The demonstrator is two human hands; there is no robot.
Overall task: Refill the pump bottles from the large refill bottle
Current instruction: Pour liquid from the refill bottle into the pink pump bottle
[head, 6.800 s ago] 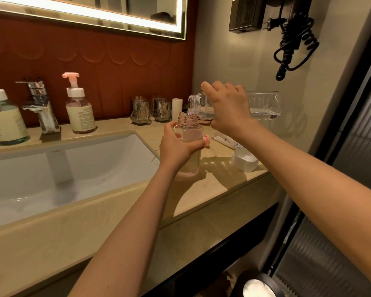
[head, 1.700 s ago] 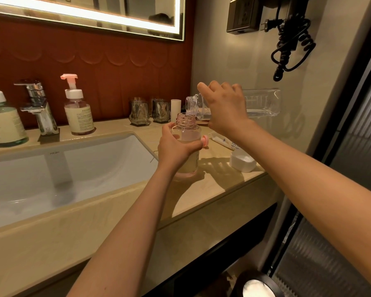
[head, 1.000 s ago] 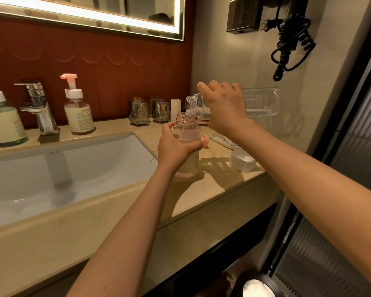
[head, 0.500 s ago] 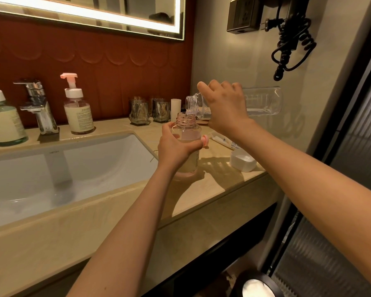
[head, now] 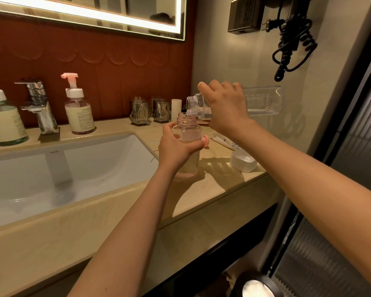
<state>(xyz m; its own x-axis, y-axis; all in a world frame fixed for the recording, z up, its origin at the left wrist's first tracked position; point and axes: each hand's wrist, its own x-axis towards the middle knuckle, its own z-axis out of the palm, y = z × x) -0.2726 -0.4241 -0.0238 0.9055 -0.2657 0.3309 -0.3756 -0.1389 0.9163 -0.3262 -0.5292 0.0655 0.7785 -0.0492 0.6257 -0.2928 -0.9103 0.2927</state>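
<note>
Our left hand [head: 176, 146] is wrapped around the small bottle [head: 189, 129], fingers and thumb curled tight on its middle. The small bottle stands upright on the counter [head: 212, 189] with its top open. A small pink round piece [head: 206, 141] sits right at the tip of our left thumb.

Our right hand [head: 225, 108] grips the big bottle [head: 263, 100] near its neck, just above and behind our left hand. The big bottle is clear and lies tipped on its side in the air. Its open mouth is just over the small bottle's open top. A little clear liquid lies along its low side.

A white cap [head: 243, 162] sits on the counter under our right wrist. The sink [head: 73, 168] is off to the left of our left hand. Well past it stands a pump bottle [head: 78, 108] with a pink top, beside the tap [head: 39, 103].
</note>
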